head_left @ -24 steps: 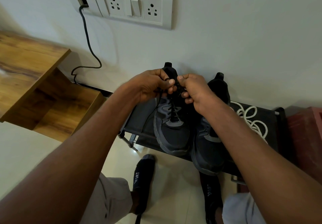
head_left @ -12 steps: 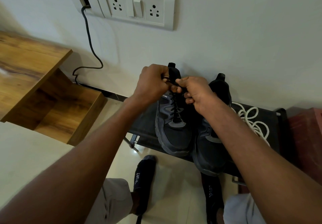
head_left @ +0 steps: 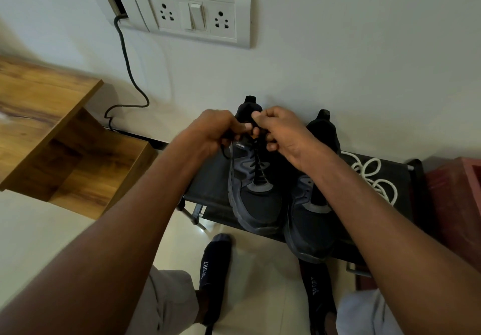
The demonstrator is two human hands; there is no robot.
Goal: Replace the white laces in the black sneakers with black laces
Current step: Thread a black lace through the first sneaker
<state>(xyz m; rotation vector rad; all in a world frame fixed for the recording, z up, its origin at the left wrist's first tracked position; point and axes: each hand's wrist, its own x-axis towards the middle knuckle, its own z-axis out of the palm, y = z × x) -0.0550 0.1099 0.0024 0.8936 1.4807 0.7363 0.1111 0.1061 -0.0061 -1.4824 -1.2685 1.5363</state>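
Observation:
Two black sneakers stand side by side on a dark low rack [head_left: 208, 186], toes toward me. The left sneaker [head_left: 256, 204] is threaded with a black lace [head_left: 257, 170]. My left hand [head_left: 216, 131] and my right hand [head_left: 283, 136] meet above its tongue, and each pinches an end of that black lace. The right sneaker [head_left: 312, 228] lies partly under my right forearm, so its lacing is hidden. A loose white lace [head_left: 374, 175] sits coiled on the rack to the right of the shoes.
A wooden shelf unit [head_left: 52, 131] stands at the left against the wall. A wall socket panel [head_left: 192, 16] has a dark cable [head_left: 130, 74] hanging to the floor. A red box [head_left: 458, 204] sits at the right. My socked feet [head_left: 213, 269] rest on the tiled floor.
My hands stayed together over the left sneaker's tongue. The left hand shifted slightly lower and the fingers reworked the lace ends.

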